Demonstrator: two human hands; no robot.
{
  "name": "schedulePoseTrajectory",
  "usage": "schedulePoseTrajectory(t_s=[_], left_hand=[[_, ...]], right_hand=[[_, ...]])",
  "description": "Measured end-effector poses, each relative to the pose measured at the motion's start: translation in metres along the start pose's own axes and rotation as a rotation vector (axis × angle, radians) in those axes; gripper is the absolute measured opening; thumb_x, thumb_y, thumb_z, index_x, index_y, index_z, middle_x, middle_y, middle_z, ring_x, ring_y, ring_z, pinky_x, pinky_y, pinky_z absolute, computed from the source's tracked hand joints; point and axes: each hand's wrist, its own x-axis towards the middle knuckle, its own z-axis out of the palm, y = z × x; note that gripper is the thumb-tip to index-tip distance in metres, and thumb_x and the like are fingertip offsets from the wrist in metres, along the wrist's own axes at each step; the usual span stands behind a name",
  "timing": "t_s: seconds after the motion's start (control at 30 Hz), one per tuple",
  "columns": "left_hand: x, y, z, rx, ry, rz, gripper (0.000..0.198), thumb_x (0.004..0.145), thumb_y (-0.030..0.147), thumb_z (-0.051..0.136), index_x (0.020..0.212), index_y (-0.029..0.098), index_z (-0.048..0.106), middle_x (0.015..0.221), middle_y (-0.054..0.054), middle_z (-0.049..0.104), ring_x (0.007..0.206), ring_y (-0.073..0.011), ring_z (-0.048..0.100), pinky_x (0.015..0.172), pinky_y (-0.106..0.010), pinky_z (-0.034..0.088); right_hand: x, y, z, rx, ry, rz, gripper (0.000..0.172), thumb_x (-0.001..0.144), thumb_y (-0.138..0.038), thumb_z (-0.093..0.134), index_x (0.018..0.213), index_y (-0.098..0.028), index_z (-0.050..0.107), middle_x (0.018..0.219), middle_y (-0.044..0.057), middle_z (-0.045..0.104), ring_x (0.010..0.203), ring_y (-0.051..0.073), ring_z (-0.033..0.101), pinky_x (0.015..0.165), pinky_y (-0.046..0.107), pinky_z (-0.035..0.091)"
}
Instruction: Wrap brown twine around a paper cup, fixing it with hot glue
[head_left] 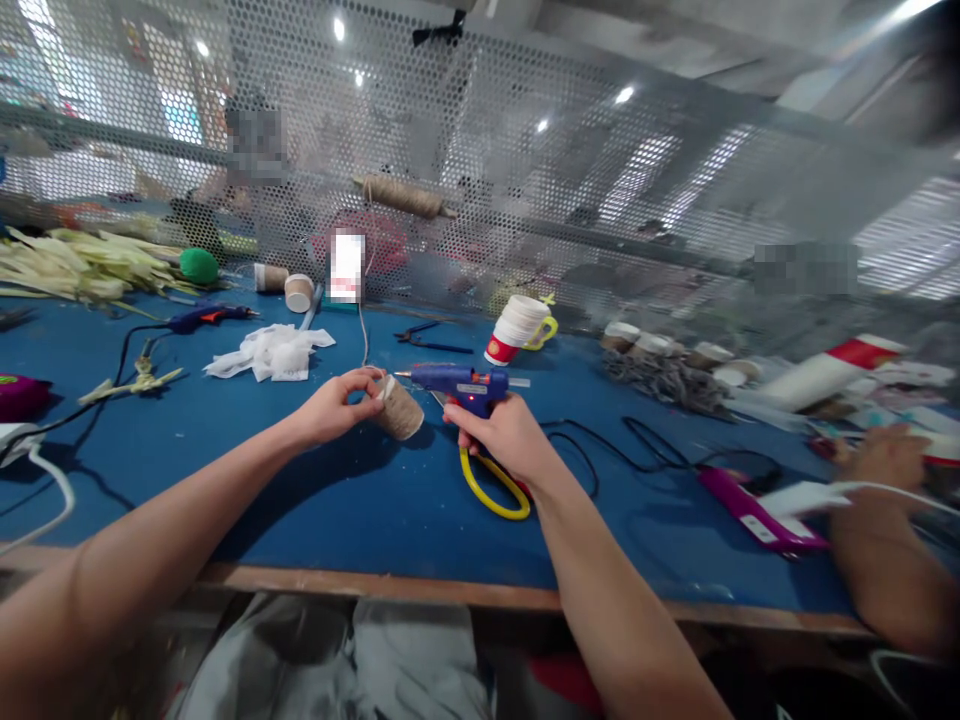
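My left hand [349, 405] is closed on a small cup wrapped in brown twine [401, 408], which lies tilted with its pale rim toward my fingers. A strand of twine [365, 335] runs up from near these fingers toward a spool of twine [401, 196] on the mesh. In my right hand [502, 435] is a blue hot glue gun [461, 383], its nozzle pointing left, close to the cup's rim. Yellow-handled scissors [495, 485] show just below that hand, partly hidden by it.
White cloth [270, 352], another glue gun [206, 317] and pliers [435, 338] lie on the blue table [315, 530]. Stacked paper cups [517, 330] stand behind. A purple power strip [761, 510] with cables is at right, near another person's hand [881, 465]. The perforated screen [525, 150] borders the back.
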Motion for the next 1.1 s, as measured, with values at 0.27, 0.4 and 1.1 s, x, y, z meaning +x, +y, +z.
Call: schedulePoseTrajectory(t_s=[0.27, 0.4, 1.1], left_hand=[[-0.001, 0.002, -0.001, 0.005, -0.029, 0.022, 0.012, 0.073, 0.027, 0.049, 0.068, 0.016, 0.049, 0.116, -0.013, 0.052, 0.116, -0.0199, 0.041, 0.097, -0.035, 0.030], [-0.001, 0.002, 0.000, 0.005, -0.026, 0.029, 0.013, 0.073, 0.027, 0.049, 0.068, 0.015, 0.049, 0.114, -0.013, 0.053, 0.117, -0.0208, 0.041, 0.097, -0.035, 0.030], [0.000, 0.000, 0.001, -0.004, -0.022, 0.009, 0.014, 0.073, 0.028, 0.049, 0.068, 0.016, 0.047, 0.117, -0.016, 0.051, 0.119, -0.0221, 0.039, 0.096, -0.038, 0.029]], right_hand=[[-0.005, 0.001, -0.001, -0.277, 0.038, -0.093, 0.021, 0.070, -0.037, 0.054, 0.068, -0.016, 0.057, 0.044, -0.001, 0.054, 0.037, 0.012, 0.050, 0.044, 0.026, 0.043], [-0.008, -0.004, 0.002, -0.381, 0.062, -0.144, 0.022, 0.071, -0.034, 0.053, 0.055, -0.019, 0.053, 0.040, -0.001, 0.051, 0.038, 0.014, 0.051, 0.047, 0.028, 0.043], [-0.013, -0.005, 0.005, -0.623, 0.067, -0.361, 0.018, 0.074, -0.028, 0.050, 0.070, -0.014, 0.060, 0.065, 0.007, 0.064, 0.061, 0.019, 0.058, 0.060, 0.028, 0.043]])
